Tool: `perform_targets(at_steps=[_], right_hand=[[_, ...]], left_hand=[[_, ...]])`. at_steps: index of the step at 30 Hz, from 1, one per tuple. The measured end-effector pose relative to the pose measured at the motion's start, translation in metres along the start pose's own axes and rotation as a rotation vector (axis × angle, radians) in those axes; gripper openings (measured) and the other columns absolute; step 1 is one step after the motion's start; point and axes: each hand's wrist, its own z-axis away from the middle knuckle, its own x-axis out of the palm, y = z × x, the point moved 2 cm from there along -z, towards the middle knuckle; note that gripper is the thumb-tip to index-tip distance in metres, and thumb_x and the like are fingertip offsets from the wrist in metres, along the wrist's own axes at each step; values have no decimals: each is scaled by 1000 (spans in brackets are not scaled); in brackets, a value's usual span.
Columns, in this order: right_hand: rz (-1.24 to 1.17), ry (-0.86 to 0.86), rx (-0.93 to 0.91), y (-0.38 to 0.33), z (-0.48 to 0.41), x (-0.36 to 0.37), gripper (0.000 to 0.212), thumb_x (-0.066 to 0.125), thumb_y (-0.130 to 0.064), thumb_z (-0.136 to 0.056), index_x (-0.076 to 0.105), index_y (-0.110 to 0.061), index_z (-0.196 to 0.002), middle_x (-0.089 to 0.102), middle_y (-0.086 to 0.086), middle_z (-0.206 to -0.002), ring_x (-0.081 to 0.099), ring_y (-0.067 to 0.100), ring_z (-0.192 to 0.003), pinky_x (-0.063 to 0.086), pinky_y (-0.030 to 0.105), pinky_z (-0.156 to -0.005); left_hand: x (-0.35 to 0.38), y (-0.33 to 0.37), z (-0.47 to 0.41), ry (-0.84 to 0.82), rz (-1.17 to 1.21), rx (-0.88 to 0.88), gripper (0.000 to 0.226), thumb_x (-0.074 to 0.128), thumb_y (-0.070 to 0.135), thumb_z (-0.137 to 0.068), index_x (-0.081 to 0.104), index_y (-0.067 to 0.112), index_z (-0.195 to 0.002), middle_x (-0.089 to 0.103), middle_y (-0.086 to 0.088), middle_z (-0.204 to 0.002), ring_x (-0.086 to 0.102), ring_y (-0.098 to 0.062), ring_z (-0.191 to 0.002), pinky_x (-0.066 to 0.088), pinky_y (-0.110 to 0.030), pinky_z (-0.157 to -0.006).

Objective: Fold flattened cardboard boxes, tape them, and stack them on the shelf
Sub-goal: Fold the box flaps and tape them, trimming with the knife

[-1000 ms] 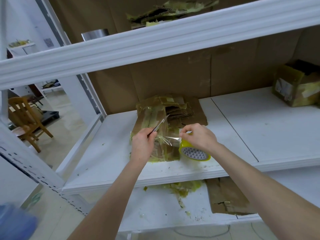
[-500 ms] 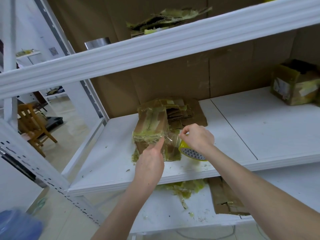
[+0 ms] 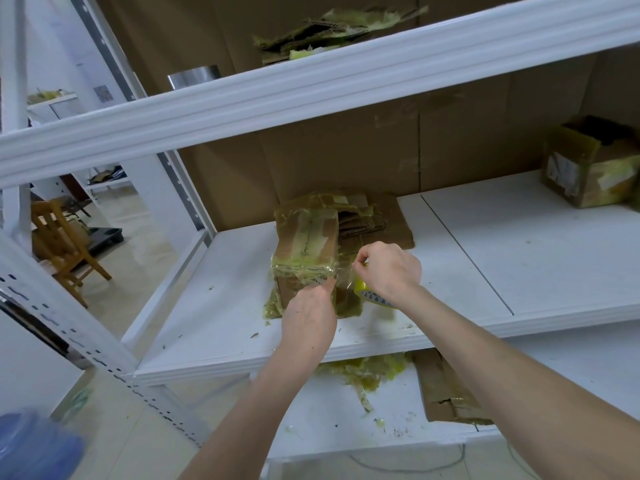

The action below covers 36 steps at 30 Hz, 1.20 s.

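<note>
One box (image 3: 306, 244) now stands upright; right hand (image 3: 388, 268) grips the tape roll (image 3: 370, 296), left hand (image 3: 308, 317) touches the box's taped edge, its finger curl hidden.

We see a brown cardboard box (image 3: 304, 242) banded with glossy yellow-green tape (image 3: 301, 271), a yellow tape roll (image 3: 373, 296) patterned with grey-and-white triangles, a white shelf (image 3: 502, 258) flecked with dark specks, a honey-brown wooden chair (image 3: 60, 244), and a blurred blue shape (image 3: 34, 445).

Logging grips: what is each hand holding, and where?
Right hand grips the yellow tape roll from above; left hand touches tape at the box corner, hold unclear.
</note>
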Motion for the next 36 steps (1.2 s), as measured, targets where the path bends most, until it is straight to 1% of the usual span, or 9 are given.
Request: perform_targets(at_steps=[7,11,16,19,22,29,32,34,36], right_hand=[[-9,43,3,-1,-5,-12,21,47,-32,-95,67,-33,-87,62,-7,-74,56,20,-71,40,25,-57],[-94,35,30,15,-10,-6,21,50,-37,-96,68,-31,-87,64,-8,-79,57,16,-73,40,22,-55],[-454,56,183,40,-17,2,20,57,-42,-93,66,-30,-80,62,-10,-87,58,17,-85,41,27,-66],[-570,131,257,55,-22,-1,20,59,-42,-91,66,-29,-78,63,-9,-86,59,19,-87,44,29,-69],[-589,191,292,66,-25,-4,18,58,-41,-91,65,-29,-79,63,-5,-88,59,21,-87,47,30,-70],[-517,214,337,93,-27,-10,17,57,-43,-91,59,-33,-79,61,-2,-91,56,20,-84,41,28,-65],[-433,232,345,107,-27,-10,16,56,-45,-92,60,-34,-81,60,-1,-94,52,20,-84,41,28,-66],[-389,236,354,115,-27,-10,16,56,-45,-92,64,-33,-88,65,0,-98,53,20,-84,39,27,-63],[-341,239,334,119,-26,-7,19,55,-46,-93,67,-31,-95,68,1,-101,57,21,-86,38,26,-60]], left_hand=[[22,-22,-2,-171,-38,-118,41,38,-7,-88,62,10,-116,65,-13,-98,62,-29,-92,44,-29,-66],[24,-27,0,-59,38,-86,45,38,0,-92,52,16,-131,66,-10,-99,61,-27,-90,45,-30,-68],[20,-18,-1,49,207,-14,31,38,9,-97,51,14,-124,60,-6,-82,55,-25,-72,42,-34,-60],[33,-6,-9,-27,453,-28,36,36,9,-98,52,14,-130,64,-11,-97,60,-30,-84,49,-38,-71],[57,7,-37,-105,478,-10,42,36,7,-100,45,15,-140,58,-15,-119,56,-32,-106,47,-40,-89],[113,27,-90,-208,403,51,55,36,-6,-92,45,19,-140,56,-16,-115,56,-32,-105,46,-34,-86],[105,40,-96,51,529,115,28,51,4,-93,64,11,-118,60,-11,-114,59,-25,-104,43,-27,-87],[85,53,-97,282,699,164,17,58,13,-92,69,16,-105,63,-1,-107,62,-18,-92,47,-24,-77],[68,67,-96,337,730,263,14,63,19,-90,70,22,-101,64,6,-104,61,-12,-90,50,-26,-72]])
